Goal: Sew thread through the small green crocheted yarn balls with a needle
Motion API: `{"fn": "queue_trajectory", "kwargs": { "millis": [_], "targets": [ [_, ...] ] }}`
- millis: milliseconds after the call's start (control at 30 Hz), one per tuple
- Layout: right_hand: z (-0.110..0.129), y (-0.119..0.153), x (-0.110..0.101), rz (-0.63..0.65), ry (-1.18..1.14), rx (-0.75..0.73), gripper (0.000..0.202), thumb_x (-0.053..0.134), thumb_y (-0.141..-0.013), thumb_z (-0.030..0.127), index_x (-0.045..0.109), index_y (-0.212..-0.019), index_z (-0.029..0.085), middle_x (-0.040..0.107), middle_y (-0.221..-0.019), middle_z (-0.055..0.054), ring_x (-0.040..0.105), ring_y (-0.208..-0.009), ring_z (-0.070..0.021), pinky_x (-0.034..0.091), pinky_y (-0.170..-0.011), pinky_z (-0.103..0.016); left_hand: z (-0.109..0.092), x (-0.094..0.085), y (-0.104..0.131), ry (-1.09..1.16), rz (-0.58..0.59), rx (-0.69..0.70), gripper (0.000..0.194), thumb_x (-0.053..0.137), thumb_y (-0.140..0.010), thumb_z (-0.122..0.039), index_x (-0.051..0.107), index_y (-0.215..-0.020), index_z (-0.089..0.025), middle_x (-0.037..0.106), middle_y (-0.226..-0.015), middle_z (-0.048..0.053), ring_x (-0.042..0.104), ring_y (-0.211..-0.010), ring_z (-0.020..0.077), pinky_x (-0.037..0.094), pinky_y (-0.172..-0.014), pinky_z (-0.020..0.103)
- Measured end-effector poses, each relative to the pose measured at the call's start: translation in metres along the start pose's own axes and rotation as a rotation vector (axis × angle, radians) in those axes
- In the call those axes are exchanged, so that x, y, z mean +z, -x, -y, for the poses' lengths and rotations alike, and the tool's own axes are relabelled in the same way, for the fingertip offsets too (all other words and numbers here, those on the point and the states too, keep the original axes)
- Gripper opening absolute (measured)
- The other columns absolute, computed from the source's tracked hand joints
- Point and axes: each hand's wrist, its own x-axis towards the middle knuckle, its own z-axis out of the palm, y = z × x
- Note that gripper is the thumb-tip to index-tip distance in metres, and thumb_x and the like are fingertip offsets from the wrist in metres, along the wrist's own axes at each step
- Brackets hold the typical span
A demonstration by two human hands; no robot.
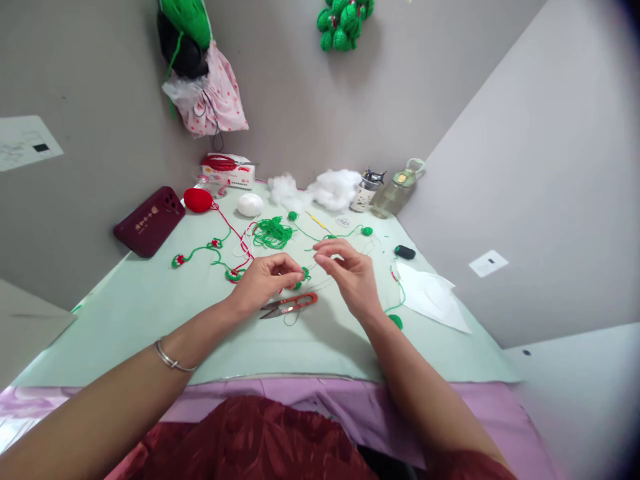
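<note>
My left hand [270,279] is closed in a pinch on a small green crocheted piece [305,273] with a bit of red by the fingers. To its right, my right hand [346,267] is raised with thumb and forefinger pinched together. Whatever is between those fingertips is too fine to make out; thin thread runs close by. Just below the hands lie orange-handled thread snips [294,305], blades pointing left. Beyond my left hand sits a loose heap of green yarn [273,233]. Small green-and-red crocheted pieces [179,261] trail on yarn at the left.
At the back are a red yarn ball [199,200], a white ball [249,205], fluffy white stuffing [334,189], a pen cup [365,193] and a bottle [397,191]. A dark red phone [150,221] leans at left. White paper [433,297] and a green ball [395,321] lie right.
</note>
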Motion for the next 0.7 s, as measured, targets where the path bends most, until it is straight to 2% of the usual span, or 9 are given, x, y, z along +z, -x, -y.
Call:
{"fn": "queue_trajectory", "kwargs": {
  "millis": [100,233,333,500,567,700],
  "targets": [
    [0.000,-0.006,-0.009,-0.066,-0.036,0.029,0.018,0.075,-0.085,0.038,0.071,-0.076,0.022,0.071,-0.103,-0.006,0.062,-0.105,-0.0214,0.049,-0.079,-0.031,0.002,-0.001,-0.001,-0.013,-0.005,-0.016,0.028,0.079,-0.073,-0.042,0.068,-0.077,-0.017,0.060,-0.062,-0.001,0.053,-0.058,0.0123,0.042,-0.054,0.024],
    [-0.002,-0.011,-0.013,-0.091,-0.106,0.097,0.023,0.078,-0.081,0.038,0.068,-0.069,0.022,0.073,-0.104,-0.005,0.061,-0.107,-0.0223,0.049,-0.086,-0.033,0.001,-0.002,-0.001,-0.013,-0.013,-0.017,0.029,0.079,-0.073,-0.044,0.068,-0.076,-0.018,0.059,-0.062,-0.001,0.053,-0.060,0.0127,0.042,-0.056,0.025],
    [-0.004,-0.012,-0.012,-0.082,-0.174,0.144,0.019,0.080,-0.080,0.038,0.072,-0.074,0.022,0.074,-0.105,-0.005,0.062,-0.103,-0.0203,0.050,-0.084,-0.032,0.001,-0.002,-0.001,0.002,-0.020,-0.013,0.028,0.080,-0.073,-0.044,0.069,-0.076,-0.019,0.060,-0.062,-0.002,0.054,-0.060,0.0133,0.043,-0.059,0.026],
    [-0.007,-0.011,-0.011,0.044,-0.299,0.316,0.024,0.081,-0.077,0.042,0.073,-0.081,0.020,0.075,-0.095,-0.005,0.065,-0.089,-0.0158,0.052,-0.072,-0.026,0.005,-0.003,-0.003,0.075,-0.149,0.071,0.023,0.080,-0.074,-0.040,0.070,-0.078,-0.019,0.068,-0.080,0.001,0.060,-0.074,0.0150,0.048,-0.074,0.028],
    [-0.009,-0.010,-0.008,0.120,-0.351,0.386,0.028,0.082,-0.076,0.044,0.071,-0.081,0.019,0.074,-0.087,-0.004,0.065,-0.077,-0.0133,0.052,-0.063,-0.023,0.006,-0.003,-0.002,0.072,-0.190,0.108,0.024,0.080,-0.075,-0.040,0.071,-0.082,-0.019,0.068,-0.082,0.001,0.061,-0.077,0.0152,0.049,-0.076,0.028],
    [-0.010,-0.006,0.001,0.241,-0.410,0.465,0.032,0.083,-0.074,0.045,0.068,-0.080,0.017,0.071,-0.074,-0.002,0.060,-0.060,-0.0089,0.047,-0.052,-0.020,0.007,-0.002,0.001,0.058,-0.172,0.153,0.028,0.080,-0.076,-0.039,0.074,-0.096,-0.020,0.066,-0.076,0.000,0.061,-0.074,0.0152,0.049,-0.074,0.028]
  ]
}}
